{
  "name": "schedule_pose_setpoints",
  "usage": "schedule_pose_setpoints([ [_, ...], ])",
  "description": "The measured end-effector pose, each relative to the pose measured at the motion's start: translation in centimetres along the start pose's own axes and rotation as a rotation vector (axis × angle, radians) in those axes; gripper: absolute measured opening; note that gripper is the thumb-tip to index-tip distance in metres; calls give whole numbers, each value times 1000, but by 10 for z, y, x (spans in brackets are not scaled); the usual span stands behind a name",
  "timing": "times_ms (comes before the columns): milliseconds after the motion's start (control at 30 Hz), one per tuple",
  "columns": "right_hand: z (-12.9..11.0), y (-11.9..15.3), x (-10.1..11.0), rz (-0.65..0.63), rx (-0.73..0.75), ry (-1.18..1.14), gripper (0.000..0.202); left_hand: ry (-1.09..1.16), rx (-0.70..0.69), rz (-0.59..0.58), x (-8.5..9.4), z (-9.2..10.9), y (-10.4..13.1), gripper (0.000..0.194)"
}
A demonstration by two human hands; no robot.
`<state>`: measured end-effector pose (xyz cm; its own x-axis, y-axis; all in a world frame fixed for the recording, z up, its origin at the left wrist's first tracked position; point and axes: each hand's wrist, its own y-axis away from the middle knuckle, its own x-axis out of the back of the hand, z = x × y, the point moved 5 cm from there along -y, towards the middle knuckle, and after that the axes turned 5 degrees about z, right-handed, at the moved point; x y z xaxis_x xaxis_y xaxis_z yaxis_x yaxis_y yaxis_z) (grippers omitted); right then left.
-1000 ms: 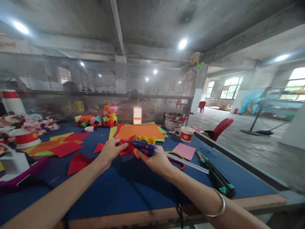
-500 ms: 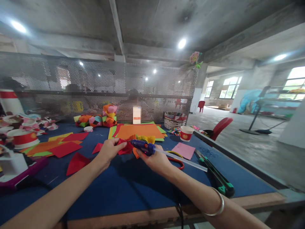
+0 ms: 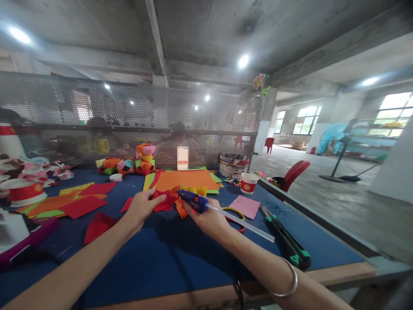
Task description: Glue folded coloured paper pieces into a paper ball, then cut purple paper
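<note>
My left hand (image 3: 142, 209) pinches a folded piece of red felt (image 3: 165, 201) between thumb and fingers. Wrapped round a blue glue gun (image 3: 193, 199), my right hand (image 3: 209, 217) keeps its nozzle pointing left at the edge of the red piece. A long clear glue stick (image 3: 243, 224) sticks out of the gun's back toward the lower right. Orange felt (image 3: 181, 209) hangs just under the nozzle, and a yellow piece (image 3: 196, 190) shows behind the gun. Scissors with yellow and red handles (image 3: 237, 211) lie beyond my right hand, partly hidden by it.
Stacked felt sheets (image 3: 190, 180) lie behind my hands, a phone (image 3: 182, 158) upright behind them. A paper cup (image 3: 249, 183), pink felt (image 3: 247, 206) and green-black cutter (image 3: 287, 239) are right. Left are felt pieces (image 3: 85, 206) and a red-white tub (image 3: 24, 192).
The view has shifted slightly. More orange felt now shows below the nozzle. Both hands keep their holds, on the red felt and on the glue gun.
</note>
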<state>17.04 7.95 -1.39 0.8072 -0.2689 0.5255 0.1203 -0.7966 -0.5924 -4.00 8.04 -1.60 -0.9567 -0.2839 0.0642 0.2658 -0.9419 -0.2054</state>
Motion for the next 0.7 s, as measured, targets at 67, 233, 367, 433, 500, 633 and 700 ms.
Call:
schedule_pose_setpoints([
  [67,3,-2,5,35,-71,-44,26,3,23,-24,-2,0,2,46],
  [233,12,-8,8,14,-179,-273,25,0,67,-64,-11,5,13,46],
  [367,16,-9,0,-84,-320,-557,32,30,108,-236,-25,6,25,46],
  [433,13,-8,-3,-122,-353,-706,42,17,99,-311,-31,1,26,47],
  [500,9,-5,-6,-186,-381,-818,48,-2,74,-364,-35,-5,25,49],
  [633,1,0,-11,-327,-386,-901,52,-6,80,-396,-37,-12,22,50],
  [700,-1,1,-10,-350,-373,-910,55,5,97,-382,-37,-7,25,49],
])
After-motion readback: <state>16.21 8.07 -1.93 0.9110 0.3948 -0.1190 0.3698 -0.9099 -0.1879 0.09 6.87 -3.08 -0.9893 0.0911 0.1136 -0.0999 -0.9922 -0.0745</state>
